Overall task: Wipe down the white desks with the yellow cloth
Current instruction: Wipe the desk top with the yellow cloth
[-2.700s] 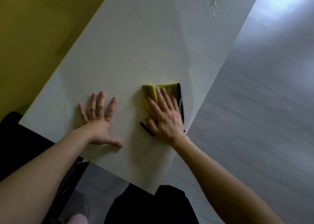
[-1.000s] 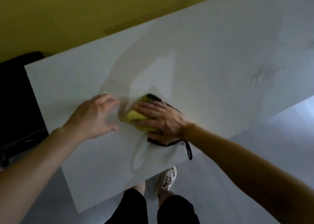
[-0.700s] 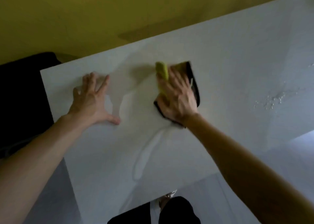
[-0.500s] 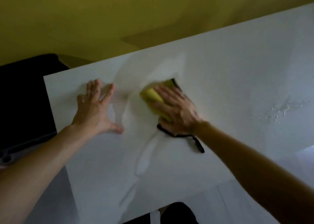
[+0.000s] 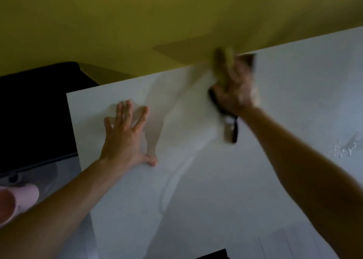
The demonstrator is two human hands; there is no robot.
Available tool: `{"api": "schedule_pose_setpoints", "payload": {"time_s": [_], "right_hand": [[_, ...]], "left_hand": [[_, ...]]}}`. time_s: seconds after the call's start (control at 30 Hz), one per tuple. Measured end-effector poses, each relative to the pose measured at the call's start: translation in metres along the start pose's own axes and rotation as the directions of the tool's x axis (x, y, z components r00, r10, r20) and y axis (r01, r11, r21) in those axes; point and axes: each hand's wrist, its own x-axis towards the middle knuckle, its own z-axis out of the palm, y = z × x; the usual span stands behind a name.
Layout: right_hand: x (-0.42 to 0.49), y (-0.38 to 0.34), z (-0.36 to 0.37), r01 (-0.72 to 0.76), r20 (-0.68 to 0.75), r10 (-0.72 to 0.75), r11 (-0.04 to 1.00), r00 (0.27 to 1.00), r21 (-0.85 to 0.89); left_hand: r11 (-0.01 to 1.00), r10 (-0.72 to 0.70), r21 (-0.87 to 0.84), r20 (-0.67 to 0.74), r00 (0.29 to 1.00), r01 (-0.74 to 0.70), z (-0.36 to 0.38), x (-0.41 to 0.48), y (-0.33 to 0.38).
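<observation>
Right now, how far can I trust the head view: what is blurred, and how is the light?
Head view: the right hand and yellow cloth are smeared by motion blur at the desk's far edge. The left hand, flat on the white desk, is fairly sharp. Lighting is dim, with soft shadows beside the left hand.

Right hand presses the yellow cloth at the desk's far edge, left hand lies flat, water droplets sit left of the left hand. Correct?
Not quite. The head view shows the water droplets far to the right on the white desk, past the right hand, not left of the left hand. The yellow cloth at the far edge and the flat left hand are as you say.
</observation>
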Motion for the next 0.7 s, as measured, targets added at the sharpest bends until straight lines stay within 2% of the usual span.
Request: {"api": "schedule_pose_setpoints", "payload": {"time_s": [0.03,0.07,0.1,0.13,0.17,0.2,0.23,0.27,0.3,0.33,0.37,0.4,0.43,0.47,0.5,0.53,0.6,0.63,0.67,0.7], "right_hand": [[0.012,0.0,-0.003,-0.195,-0.031,0.195,0.981,0.98,-0.013],[0.014,-0.022,0.003,-0.287,-0.039,0.286,0.958,0.957,-0.018],[0.006,-0.058,0.012,-0.215,-0.046,0.214,0.976,0.976,-0.029],[-0.007,-0.099,0.018,-0.022,0.026,0.023,1.0,0.999,-0.018],[-0.021,-0.131,0.025,0.215,0.127,-0.218,0.976,0.968,0.034],[-0.03,-0.145,0.027,0.42,0.201,-0.425,0.905,0.883,0.07],[-0.029,-0.137,0.028,0.538,0.228,-0.537,0.841,0.812,0.062],[-0.017,-0.115,0.027,0.565,0.192,-0.56,0.824,0.806,0.033],[-0.001,-0.083,0.025,0.488,0.146,-0.483,0.873,0.863,0.006],[0.015,-0.05,0.02,0.322,0.094,-0.318,0.946,0.943,-0.03],[0.026,-0.025,0.009,0.106,0.04,-0.104,0.992,0.994,-0.069],[0.03,-0.015,0.002,-0.103,-0.004,0.103,0.993,0.995,-0.059],[0.029,-0.027,0.001,-0.226,-0.015,0.225,0.974,0.974,-0.026],[0.024,-0.058,0.006,-0.245,-0.022,0.245,0.969,0.969,-0.012],[0.014,-0.098,0.014,-0.161,-0.001,0.161,0.987,0.987,-0.008],[0.0,-0.139,0.021,0.011,0.05,-0.012,1.0,0.999,0.023],[-0.023,-0.183,0.03,0.344,0.138,-0.356,0.933,0.924,0.102],[-0.023,-0.171,0.029,0.434,0.17,-0.437,0.899,0.883,0.056],[-0.012,-0.14,0.024,0.457,0.152,-0.452,0.89,0.879,0.001],[0.003,-0.099,0.02,0.39,0.136,-0.383,0.92,0.914,-0.025]], "left_hand": [[1.0,0.004,-0.005,0.002,1.0,-0.004,0.0,0.0,0.001],[1.0,0.009,-0.01,0.01,1.0,-0.009,0.0,0.0,0.001],[1.0,0.012,-0.013,0.004,1.0,-0.012,0.0,-0.001,0.001],[1.0,0.005,-0.013,-0.011,1.0,-0.006,0.0,-0.001,0.0],[1.0,-0.002,-0.016,-0.017,1.0,0.002,-0.001,-0.002,0.0],[1.0,-0.008,-0.015,-0.014,1.0,0.008,0.0,-0.003,0.0],[1.0,-0.015,-0.011,-0.014,1.0,0.015,0.001,-0.004,-0.001],[1.0,-0.021,-0.006,-0.015,1.0,0.021,0.002,-0.004,-0.002],[1.0,-0.015,-0.011,-0.008,1.0,0.015,0.002,-0.004,-0.003],[1.0,0.0,-0.025,-0.004,1.0,0.0,0.003,-0.003,-0.004],[0.999,0.01,-0.036,-0.01,1.0,-0.01,0.004,-0.002,-0.004],[0.999,0.012,-0.035,-0.014,1.0,-0.012,0.004,-0.001,-0.003],[0.999,0.009,-0.031,-0.009,1.0,-0.009,0.003,0.0,-0.002],[1.0,0.007,-0.03,-0.004,1.0,-0.007,0.002,0.0,0.0],[0.999,0.007,-0.035,-0.012,1.0,-0.008,0.003,-0.001,0.001],[0.999,0.002,-0.048,-0.034,0.999,-0.003,0.003,-0.002,0.002],[0.997,-0.012,-0.072,-0.049,0.999,0.009,0.005,-0.004,0.001],[0.998,-0.008,-0.066,-0.046,0.999,0.005,0.006,-0.004,0.0],[0.998,0.002,-0.055,-0.041,0.999,-0.004,0.006,-0.003,-0.001],[0.999,0.012,-0.05,-0.031,0.999,-0.013,0.007,-0.002,-0.002]]}}
